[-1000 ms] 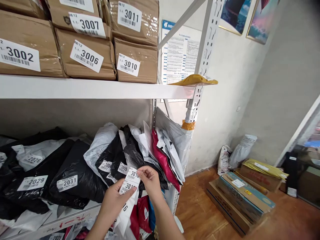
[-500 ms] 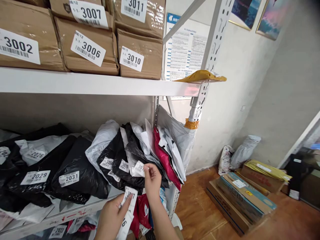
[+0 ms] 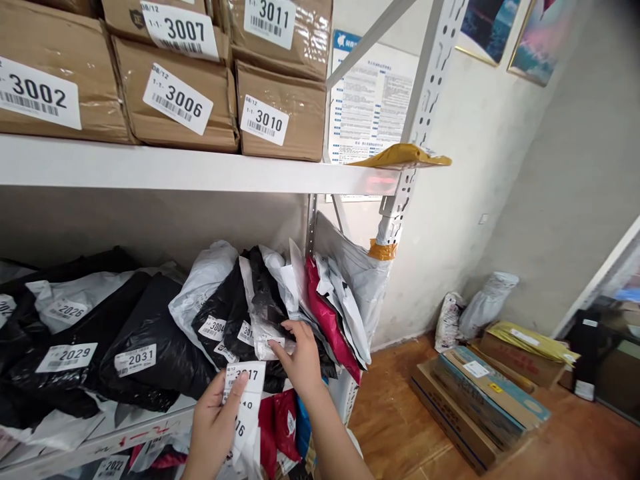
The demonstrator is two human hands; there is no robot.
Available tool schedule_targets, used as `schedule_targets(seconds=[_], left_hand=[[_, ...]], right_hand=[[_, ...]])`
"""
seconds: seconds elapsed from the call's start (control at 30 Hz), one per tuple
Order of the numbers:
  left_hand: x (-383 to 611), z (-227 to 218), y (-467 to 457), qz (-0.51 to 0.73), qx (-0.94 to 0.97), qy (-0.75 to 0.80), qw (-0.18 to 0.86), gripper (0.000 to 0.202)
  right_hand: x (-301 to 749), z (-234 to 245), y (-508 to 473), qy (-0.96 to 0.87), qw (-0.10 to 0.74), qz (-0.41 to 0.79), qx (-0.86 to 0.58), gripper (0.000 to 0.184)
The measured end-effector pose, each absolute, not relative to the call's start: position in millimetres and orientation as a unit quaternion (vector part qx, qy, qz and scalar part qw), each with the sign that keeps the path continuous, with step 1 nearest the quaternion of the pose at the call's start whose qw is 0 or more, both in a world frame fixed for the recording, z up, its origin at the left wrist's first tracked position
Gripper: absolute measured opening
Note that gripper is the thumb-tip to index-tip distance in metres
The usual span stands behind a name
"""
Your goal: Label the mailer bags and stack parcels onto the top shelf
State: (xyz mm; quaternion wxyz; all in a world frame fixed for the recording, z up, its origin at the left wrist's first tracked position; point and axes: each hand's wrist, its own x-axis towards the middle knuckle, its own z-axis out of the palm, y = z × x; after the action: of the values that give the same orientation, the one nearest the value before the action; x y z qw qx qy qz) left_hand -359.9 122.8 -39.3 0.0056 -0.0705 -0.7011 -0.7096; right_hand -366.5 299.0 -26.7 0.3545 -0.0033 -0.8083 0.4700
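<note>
My left hand point(image 3: 220, 419) is closed on a strip of white number labels point(image 3: 245, 417) below the lower shelf's bags. The top label ends in 17, partly covered by my thumb. My right hand point(image 3: 300, 360) touches the front end of a clear plastic bag point(image 3: 263, 313), thumb and index finger apart. A small label point(image 3: 276, 339) shows on that bag under my thumb, its number unreadable. Left of it are a black bag with a 3004 label point(image 3: 213, 327) and a partly hidden label point(image 3: 245, 333) beginning 301. A dark pink bag point(image 3: 327, 317) leans to the right.
Brown boxes point(image 3: 175, 120) with number labels fill the upper shelf. A yellow envelope point(image 3: 407, 157) juts past the shelf post point(image 3: 425, 87). More black bags point(image 3: 155, 327) lie at left. Flat cartons point(image 3: 480, 400) rest on the wooden floor at right.
My right hand has moved slightly, and its pinch on the small label has loosened, with the label now against the clear bag. My left hand has shifted left and down with the label strip.
</note>
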Motion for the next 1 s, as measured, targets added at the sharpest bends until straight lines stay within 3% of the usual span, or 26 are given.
schedule_targets(seconds=[0.13,0.23,0.3,0.4,0.53,0.63,0.73,0.83,1.0], left_hand=[[-361.7,-24.1,127.2,-0.717,-0.083,-0.692,0.022,0.063],[-360.3,-9.9,134.0,-0.694,-0.136,-0.706,0.024,0.056],[-360.0,-2.1,137.0,-0.670,-0.157,-0.725,0.028,0.055],[-362.9,7.5,135.7,-0.636,-0.159,-0.754,0.038,0.054],[-372.9,25.0,134.6,-0.504,-0.197,-0.838,0.072,0.046],[-381.9,44.9,146.1,-0.376,-0.251,-0.882,0.135,0.041],[-390.8,64.9,162.7,-0.282,-0.255,-0.911,0.158,0.035],[-400.2,76.9,173.0,-0.197,-0.191,-0.953,0.131,0.033],[-414.9,73.3,171.9,-0.157,-0.130,-0.971,0.126,0.034]], right_hand=[[-367.2,-28.6,305.4,-0.804,0.407,0.432,0.043,0.022],[-377.2,-26.3,303.9,-0.776,0.468,0.422,0.011,0.030],[-384.5,-23.9,300.4,-0.796,0.442,0.413,0.035,0.031],[-387.4,-23.7,297.3,-0.832,0.374,0.398,0.098,0.017],[-374.8,-24.2,300.7,-0.835,0.352,0.393,0.155,0.021],[-371.6,-15.1,301.9,-0.743,0.363,0.545,0.135,0.020],[-386.6,-3.1,297.5,-0.597,0.323,0.728,0.094,0.032],[-411.4,0.3,289.0,-0.567,0.279,0.771,0.081,0.039],[-437.6,-12.3,278.1,-0.562,0.285,0.776,0.038,0.039]])
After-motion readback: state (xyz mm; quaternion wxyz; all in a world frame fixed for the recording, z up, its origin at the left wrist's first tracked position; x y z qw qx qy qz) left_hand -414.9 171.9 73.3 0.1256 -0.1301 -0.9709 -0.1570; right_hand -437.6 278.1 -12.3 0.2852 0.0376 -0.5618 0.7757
